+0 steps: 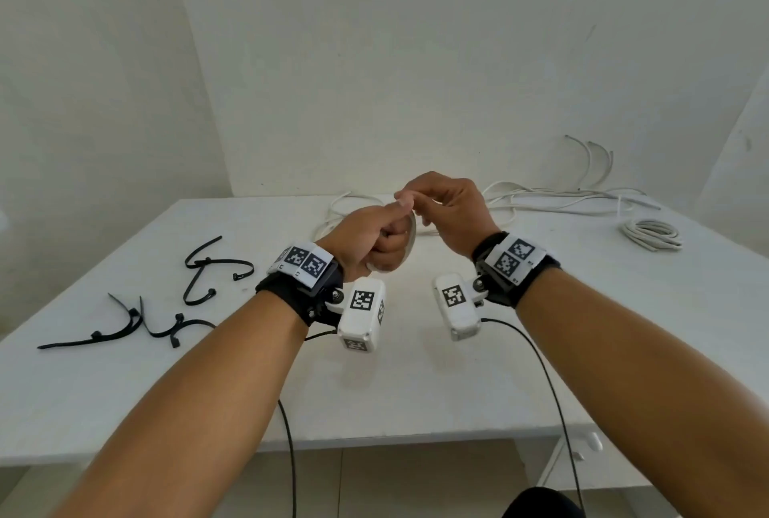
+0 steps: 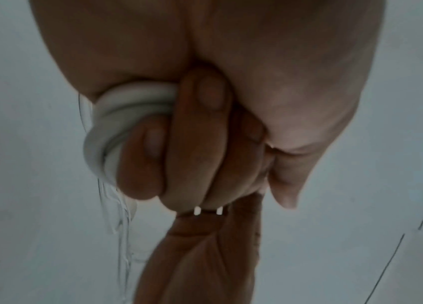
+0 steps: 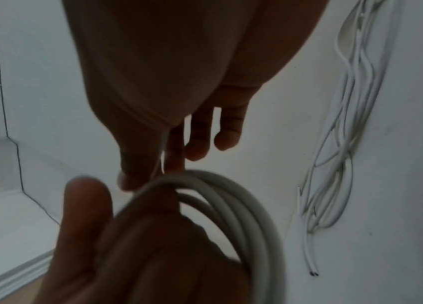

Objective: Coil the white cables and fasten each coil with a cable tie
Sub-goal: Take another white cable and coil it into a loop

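Head view: left hand (image 1: 374, 241) fists a small white cable coil (image 1: 412, 236) above the worktop (image 1: 416, 392), right hand (image 1: 447, 205) pinching its strand. Left wrist view: fingers (image 2: 192, 144) curl round the loops. Right wrist view: thumb and forefinger grip the cable beside loose cables (image 3: 335, 144).

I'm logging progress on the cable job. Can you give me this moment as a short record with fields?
left hand: grips the white coil, held above the table
right hand: pinches the cable at the coil's top
finished coil: lies at the far right
loose cables: uncoiled, by the back wall
cable ties: black, several on the left, none on the held coil
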A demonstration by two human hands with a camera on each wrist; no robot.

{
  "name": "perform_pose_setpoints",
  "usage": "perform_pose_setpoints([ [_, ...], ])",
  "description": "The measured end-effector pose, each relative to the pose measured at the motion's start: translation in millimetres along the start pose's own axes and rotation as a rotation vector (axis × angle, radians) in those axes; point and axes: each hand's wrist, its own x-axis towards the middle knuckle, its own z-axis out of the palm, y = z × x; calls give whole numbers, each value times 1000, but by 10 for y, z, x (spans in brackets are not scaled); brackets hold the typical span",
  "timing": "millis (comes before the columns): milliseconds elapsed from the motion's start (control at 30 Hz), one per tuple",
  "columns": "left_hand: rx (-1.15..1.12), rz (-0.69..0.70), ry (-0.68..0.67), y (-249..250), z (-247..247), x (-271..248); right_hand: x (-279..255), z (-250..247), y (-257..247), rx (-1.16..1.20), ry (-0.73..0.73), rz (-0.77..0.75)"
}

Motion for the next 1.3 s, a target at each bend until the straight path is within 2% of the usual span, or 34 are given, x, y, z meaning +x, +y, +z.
perform_pose_setpoints([
  [67, -114, 38, 2, 13, 16, 6, -48, 91, 11, -24, 44, -7],
  [167, -205, 96, 17, 46, 34, -9, -140, 192, 6, -46, 15, -7],
  [267, -192, 115, 22, 56, 23, -32, -190, 208, -13, -50, -49, 14],
  [467, -103, 64, 62, 18, 16, -28, -280, 123, -9, -161, -128, -3],
  [600, -63, -16, 188, 32, 78, -39, -341, 139, 18, -151, -90, 20],
  [800, 2, -11, 376, 77, 180, -71, -358, 229, -33, -154, -5, 36],
  [900, -32, -22, 326, 112, 126, -61, -355, 260, -63, -157, 29, 38],
  [1033, -160, -106, 67, 142, -61, -121, -412, 306, -136, -172, 54, 0],
  [1100, -154, -113, 13, 147, -101, -157, -431, 333, -160, -178, 63, 0],
  [1167, -52, -101, 85, 162, -78, -162, -430, 349, -151, -184, 75, 4],
  [1300, 126, -58, 333, 212, 111, -145, -405, 350, -114, -204, 90, 25],
])
